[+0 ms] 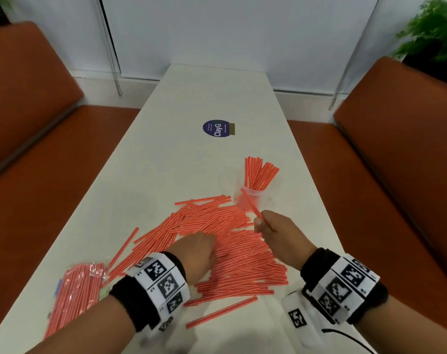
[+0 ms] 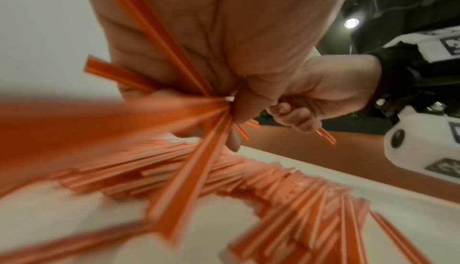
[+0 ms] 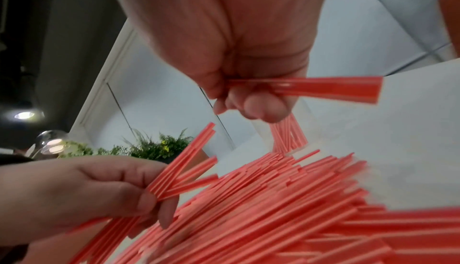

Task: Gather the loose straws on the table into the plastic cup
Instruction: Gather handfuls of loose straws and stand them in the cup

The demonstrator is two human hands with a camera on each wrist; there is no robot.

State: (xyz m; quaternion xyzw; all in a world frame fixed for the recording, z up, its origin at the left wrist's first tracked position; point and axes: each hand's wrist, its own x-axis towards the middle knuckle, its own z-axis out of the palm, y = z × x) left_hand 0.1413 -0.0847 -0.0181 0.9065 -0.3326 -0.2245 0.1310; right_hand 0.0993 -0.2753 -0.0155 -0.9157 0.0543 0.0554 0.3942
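Observation:
A wide heap of loose red-and-white straws (image 1: 232,254) (image 3: 286,209) covers the near half of the white table (image 1: 191,162). Behind it on the right stands the clear plastic cup (image 1: 254,194), with several straws (image 1: 259,172) standing in it. My right hand (image 1: 262,222) (image 3: 248,99) pinches a few straws (image 1: 250,204) (image 3: 323,89) just in front of the cup. Down in the heap, my left hand (image 1: 202,249) (image 3: 149,195) grips a small bunch of straws (image 2: 179,179) (image 3: 184,168).
A torn plastic bag with more straws (image 1: 74,292) lies at the near left edge. A round purple sticker (image 1: 216,128) marks the table's middle. Orange benches (image 1: 396,162) flank the table on both sides. Green plants (image 1: 431,31) stand at the far right.

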